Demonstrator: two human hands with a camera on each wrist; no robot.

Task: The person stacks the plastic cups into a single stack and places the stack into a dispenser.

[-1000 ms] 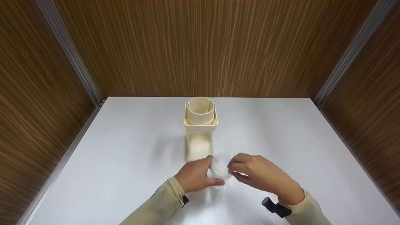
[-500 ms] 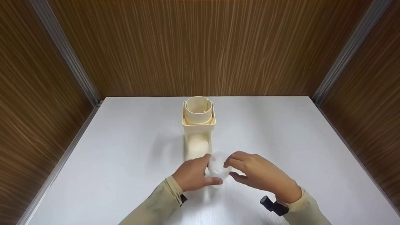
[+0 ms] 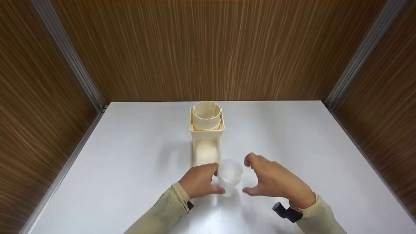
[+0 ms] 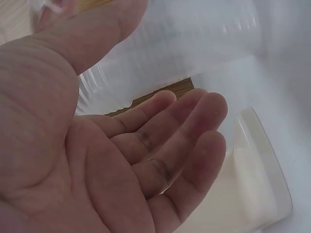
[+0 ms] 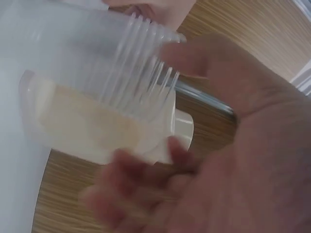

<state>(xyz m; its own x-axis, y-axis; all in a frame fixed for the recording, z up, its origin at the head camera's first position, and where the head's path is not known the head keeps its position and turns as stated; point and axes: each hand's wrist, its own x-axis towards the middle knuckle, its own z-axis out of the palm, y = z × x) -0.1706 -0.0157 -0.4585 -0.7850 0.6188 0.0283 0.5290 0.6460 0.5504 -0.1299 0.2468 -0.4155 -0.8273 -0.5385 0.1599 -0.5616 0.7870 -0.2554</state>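
Observation:
A stack of clear plastic cups stands upright on the white table, mouth up, its ridged rims bunched together in the right wrist view. My left hand is at the stack's left side, thumb and fingers spread around it. In the left wrist view, those fingers are loosely bent with a gap to the cups. Apart from the stack on its right, my right hand has thumb and fingers parted with nothing between them. Just behind the cups stands a cream-coloured dispenser with a round tube on top.
The white table runs back to a brown wood-grain panel. Similar panels rise at left and right, with grey metal posts in the corners. A black strap-mounted device sits on the right wrist.
My right hand has let go of the cups' rim and moved off to the right, its fingers spreading. My left thumb has drawn back slightly from the front of the stack.

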